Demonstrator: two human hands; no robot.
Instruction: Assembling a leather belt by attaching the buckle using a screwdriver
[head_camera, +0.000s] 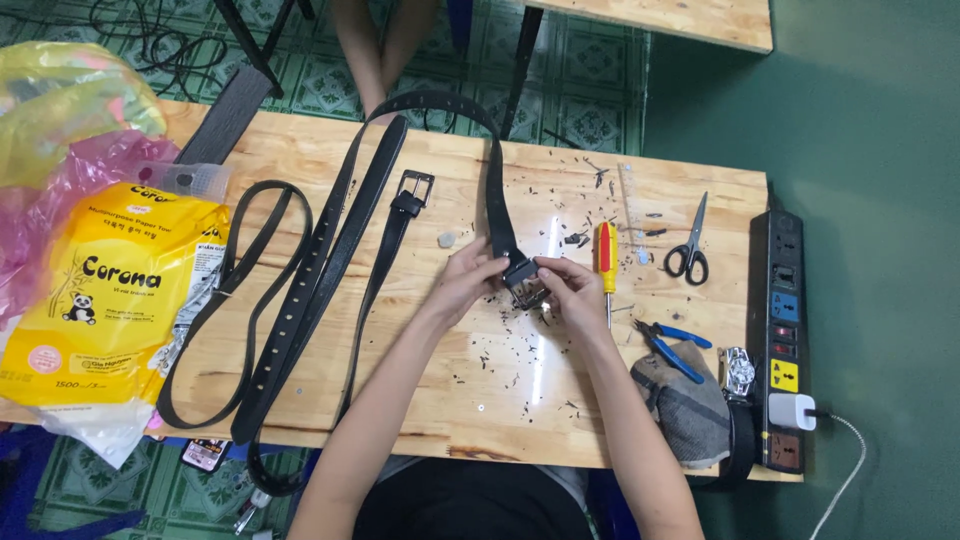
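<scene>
- One buckle (524, 283), metal and square, sits between the two hands near the middle of the surface (420, 390).
- The left hand (470, 277) pinches the buckle's left side with its fingertips; the right hand (568, 285) grips the right side, fingers curled over it.
- Both forearms reach up from the near edge and angle inward, so the wrists meet at the buckle, just above the wood.
- One black belt (497, 190) runs from the buckle toward the far edge, arches over it and comes back down to the left.
- I count at least two more black belts (290, 300) lying in long loops on the left half; they overlap, so the exact number is hard to tell. One ends in a second buckle (414, 188).
- One screwdriver (606, 262), red and yellow handle, lies just right of the right hand.
- One pair of scissors (690, 250) lies further right, well apart from the hands.
- One pair of blue-handled pliers (672, 345) rests on a folded grey cloth (685, 410).
- One black power strip (782, 340) lines the right edge, with one white plug (792, 411) in it.
- One yellow packet (110, 300) sits at the left, under plastic bags (70, 130).
- Dark scraps are scattered around the hands.
</scene>
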